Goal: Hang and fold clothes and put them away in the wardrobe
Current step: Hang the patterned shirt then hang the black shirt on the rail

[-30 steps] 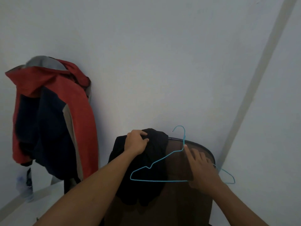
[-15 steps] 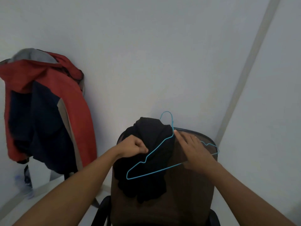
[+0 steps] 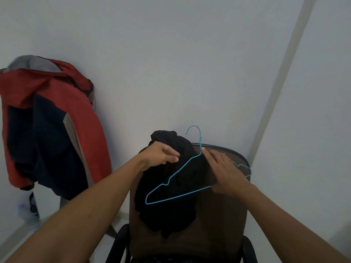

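plain pale grey wall (image 3: 171, 63) fills most of the frame, with a lighter vertical strip (image 3: 284, 76) running down at right. brown mesh-backed chair with black frame (image 3: 218, 215) sits at bottom centre. crumpled black cloth garment (image 3: 171, 211) is draped over the top left of the chair back and hangs down its front. left hand (image 3: 161, 156) has fingers curled, clenched on the bunched top of the garment. thin blue wire hanger (image 3: 178, 195) lies tilted across the garment and chair back, hook up, just right of the garment's peak. right hand (image 3: 226, 171) lies over the hanger's right half with fingers straight and index tip at the neck, pressing rather than wrapping; thumb is hidden. red, navy and grey jacket (image 3: 57, 103) hangs on the wall at centre left.
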Demonstrator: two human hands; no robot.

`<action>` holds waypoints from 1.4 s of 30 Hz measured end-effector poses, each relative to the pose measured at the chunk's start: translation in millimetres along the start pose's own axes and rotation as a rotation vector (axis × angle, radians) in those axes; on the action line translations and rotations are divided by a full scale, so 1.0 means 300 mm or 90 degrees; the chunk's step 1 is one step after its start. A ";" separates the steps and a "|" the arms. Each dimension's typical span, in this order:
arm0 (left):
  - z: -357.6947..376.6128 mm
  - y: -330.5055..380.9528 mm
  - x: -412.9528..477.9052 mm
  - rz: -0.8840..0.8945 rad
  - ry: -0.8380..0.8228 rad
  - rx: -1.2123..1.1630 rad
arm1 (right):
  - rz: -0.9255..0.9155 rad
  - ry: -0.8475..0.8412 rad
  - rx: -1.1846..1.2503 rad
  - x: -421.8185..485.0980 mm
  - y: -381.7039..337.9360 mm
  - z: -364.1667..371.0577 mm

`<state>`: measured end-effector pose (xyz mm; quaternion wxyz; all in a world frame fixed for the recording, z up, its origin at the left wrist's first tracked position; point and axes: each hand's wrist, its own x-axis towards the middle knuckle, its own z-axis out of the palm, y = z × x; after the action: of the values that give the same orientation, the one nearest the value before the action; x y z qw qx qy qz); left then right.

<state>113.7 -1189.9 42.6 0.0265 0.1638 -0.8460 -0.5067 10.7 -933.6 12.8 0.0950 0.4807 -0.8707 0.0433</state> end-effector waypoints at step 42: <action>0.040 -0.022 0.101 -0.026 0.297 0.337 | 0.020 -0.016 0.008 -0.012 0.090 -0.004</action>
<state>84.1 -1191.8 27.5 0.1653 0.2930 -0.9159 -0.2191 -10.1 -916.1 13.8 0.0802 0.4678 -0.8791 0.0440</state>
